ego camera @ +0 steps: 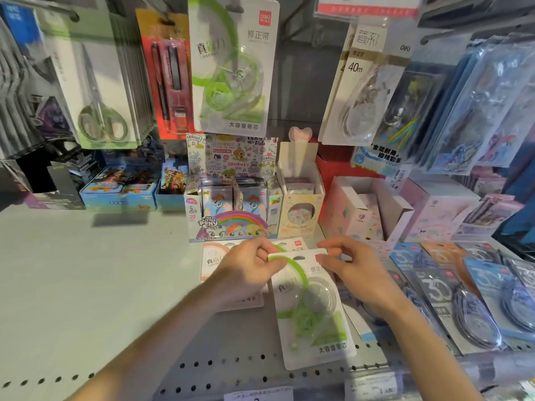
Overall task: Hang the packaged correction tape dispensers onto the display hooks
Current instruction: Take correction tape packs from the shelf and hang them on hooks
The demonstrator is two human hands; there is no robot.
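Observation:
I hold a green-and-white packaged correction tape dispenser (311, 308) by its top corners, just above the shelf (86, 270). My left hand (249, 270) pinches its upper left corner and my right hand (353, 267) pinches its upper right corner. Its hang hole faces away from me. Under my left hand lie more packs, one pink-and-white (214, 256) and another green one (295, 245). A matching green pack (233, 65) hangs on a display hook above, in the middle.
Blue correction tape packs (451, 299) lie on the shelf at the right. Card boxes (231, 204) and a pink box (364, 209) stand behind my hands. Scissors (98, 91), pens (170, 79) and a 40m tape pack (362, 91) hang above.

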